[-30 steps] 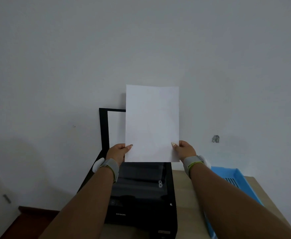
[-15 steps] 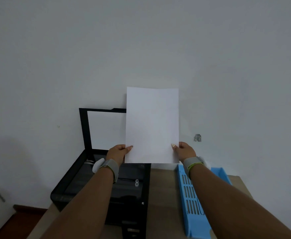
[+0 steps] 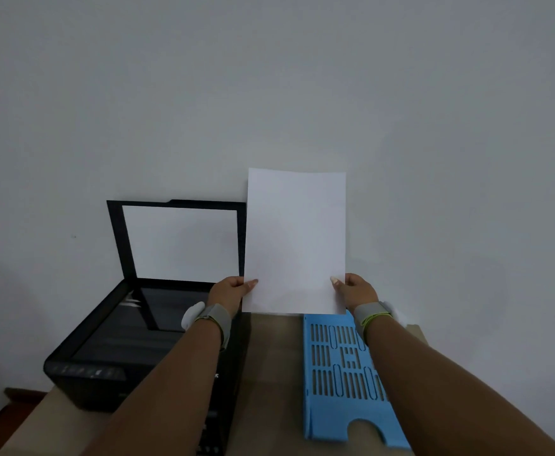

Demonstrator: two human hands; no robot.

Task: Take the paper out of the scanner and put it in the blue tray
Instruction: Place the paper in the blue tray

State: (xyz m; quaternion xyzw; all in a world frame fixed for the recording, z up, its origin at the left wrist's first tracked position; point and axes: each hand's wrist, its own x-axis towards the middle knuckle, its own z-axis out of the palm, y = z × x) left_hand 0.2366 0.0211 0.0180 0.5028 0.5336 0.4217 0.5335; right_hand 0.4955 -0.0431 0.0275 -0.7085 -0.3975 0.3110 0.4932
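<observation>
The left hand (image 3: pixel 228 292) and right hand (image 3: pixel 356 291) pinch the paper (image 3: pixel 296 241) upright by its lower side edges. Below the right hand lies the blue tray (image 3: pixel 342 366), partly hidden by the forearm; the open scanner (image 3: pixel 131 327) sits beneath the left hand.

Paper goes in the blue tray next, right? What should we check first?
1. Paper out of the scanner: ok, it is held upright in the air.
2. Left hand grips the lower left edge: ok.
3. Right hand grips the lower right edge: ok.
4. Tray has room: ok where visible; the right arm hides part of it.
5. Paper over the tray: cannot tell; its bottom edge appears just above the tray's far end.
6. Paper flat, not creased: ok.
</observation>
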